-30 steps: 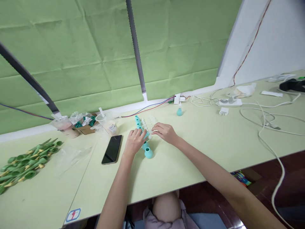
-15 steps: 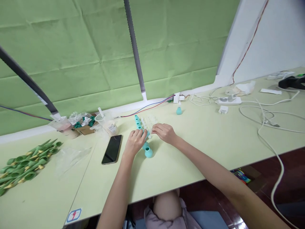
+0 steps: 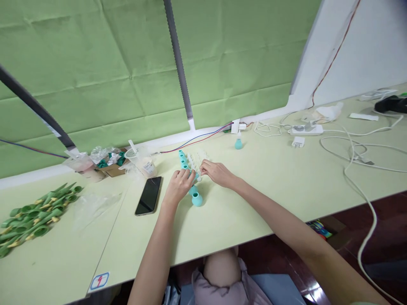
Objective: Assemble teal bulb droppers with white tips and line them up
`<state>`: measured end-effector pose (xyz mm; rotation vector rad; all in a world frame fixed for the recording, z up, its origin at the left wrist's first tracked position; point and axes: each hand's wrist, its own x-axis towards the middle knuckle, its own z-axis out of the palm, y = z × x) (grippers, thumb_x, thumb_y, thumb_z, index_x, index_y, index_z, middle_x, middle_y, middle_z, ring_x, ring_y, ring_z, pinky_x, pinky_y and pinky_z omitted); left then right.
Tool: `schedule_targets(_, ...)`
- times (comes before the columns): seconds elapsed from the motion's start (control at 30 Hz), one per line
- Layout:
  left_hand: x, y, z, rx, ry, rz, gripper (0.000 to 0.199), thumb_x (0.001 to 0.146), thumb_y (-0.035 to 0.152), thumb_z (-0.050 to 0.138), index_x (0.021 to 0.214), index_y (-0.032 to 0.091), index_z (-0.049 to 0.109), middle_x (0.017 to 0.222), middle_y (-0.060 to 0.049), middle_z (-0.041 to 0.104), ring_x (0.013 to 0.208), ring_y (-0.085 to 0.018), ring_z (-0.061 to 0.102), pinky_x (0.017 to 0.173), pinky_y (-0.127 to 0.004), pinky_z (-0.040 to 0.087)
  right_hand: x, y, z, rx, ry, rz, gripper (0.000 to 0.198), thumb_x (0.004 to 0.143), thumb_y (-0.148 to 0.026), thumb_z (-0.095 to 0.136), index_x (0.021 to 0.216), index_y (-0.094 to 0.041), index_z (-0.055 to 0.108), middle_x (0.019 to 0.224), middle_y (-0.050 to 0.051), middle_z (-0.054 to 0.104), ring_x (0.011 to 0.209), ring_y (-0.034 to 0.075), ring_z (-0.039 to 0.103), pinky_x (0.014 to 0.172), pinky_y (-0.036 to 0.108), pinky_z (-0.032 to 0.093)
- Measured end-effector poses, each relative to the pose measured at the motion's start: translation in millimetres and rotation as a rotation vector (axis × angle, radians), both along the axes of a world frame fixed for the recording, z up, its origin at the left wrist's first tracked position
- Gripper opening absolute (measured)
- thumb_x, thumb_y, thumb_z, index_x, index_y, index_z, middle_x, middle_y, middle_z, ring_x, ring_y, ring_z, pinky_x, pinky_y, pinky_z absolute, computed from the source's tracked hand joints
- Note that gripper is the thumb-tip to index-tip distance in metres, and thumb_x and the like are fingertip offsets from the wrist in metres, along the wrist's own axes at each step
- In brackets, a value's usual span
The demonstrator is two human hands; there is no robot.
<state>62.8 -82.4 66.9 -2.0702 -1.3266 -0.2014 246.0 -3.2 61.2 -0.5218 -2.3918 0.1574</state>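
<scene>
Several teal squeeze bulbs (image 3: 197, 199) with open necks stand in a row running away from me on the table. My left hand (image 3: 181, 184) is over the middle of this row, fingers curled round a teal bulb that is mostly covered. Just right of it my right hand (image 3: 218, 173) is closed in a pinch, its fingertips close to the left hand's. What it pinches is too small to make out. Small white nozzle-like pieces (image 3: 202, 155) are lined up beyond my fingers, beside the bulbs. A teal bulb with a white tip (image 3: 238, 142) stands apart at the back.
Left of my hands lies a black phone (image 3: 149, 195), with a plastic cup (image 3: 144, 165) behind it. Green flower-like parts (image 3: 38, 216) are heaped at the far left, near a clear bag (image 3: 95, 207). A power strip (image 3: 307, 130) and white cables (image 3: 352, 156) occupy the right.
Both hands stay together over the row, and the right fingertips have shifted slightly toward the left hand. The whole view has moved a little; the bulbs keep their places.
</scene>
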Motion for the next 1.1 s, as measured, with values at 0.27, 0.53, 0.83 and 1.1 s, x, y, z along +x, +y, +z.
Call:
schedule_targets(0.27,0,0,3.1,0.081,-0.027,0.065,0.029,0.087,0.033,0.040,0.110,0.021,0.051,0.087,-0.009,0.057,0.080,-0.022,0.051,0.068,-0.034,0.033,-8,-2,1,-0.422,0.385,0.145,0.014,0.087,-0.024,0.040,0.074,-0.019,0.044,0.074,-0.001,0.046,0.066,0.010,0.045,0.062,0.023,0.035)
schedule_targets(0.53,-6,1,1.5,0.150,-0.083,0.130,0.026,0.086,0.034,0.040,0.104,0.021,0.054,0.082,-0.008,0.057,0.078,-0.021,0.050,0.067,-0.034,0.032,-2,12,5,-0.825,0.667,0.194,0.029,0.082,-0.050,0.043,0.080,-0.021,0.041,0.057,-0.006,0.034,0.046,0.008,0.033,0.043,0.020,0.027)
schedule_targets(0.83,-36,11,-5.7,0.329,-0.569,0.234,0.025,0.084,0.038,0.044,0.095,0.019,0.056,0.081,-0.007,0.059,0.078,-0.021,0.052,0.068,-0.031,0.035,23,36,13,-0.611,0.559,0.016,0.023,0.076,-0.041,0.056,0.074,-0.018,0.053,0.079,0.001,0.059,0.060,0.011,0.056,0.049,0.021,0.039)
schedule_targets(1.1,-40,15,-13.9,0.282,-0.630,0.219,0.025,0.083,0.038,0.044,0.094,0.019,0.057,0.080,-0.006,0.060,0.077,-0.020,0.054,0.067,-0.030,0.038,-7,34,15,-0.219,-0.057,-0.174,0.011,0.079,-0.027,0.057,0.085,-0.024,0.066,0.085,-0.001,0.069,0.075,0.013,0.061,0.064,0.023,0.038)
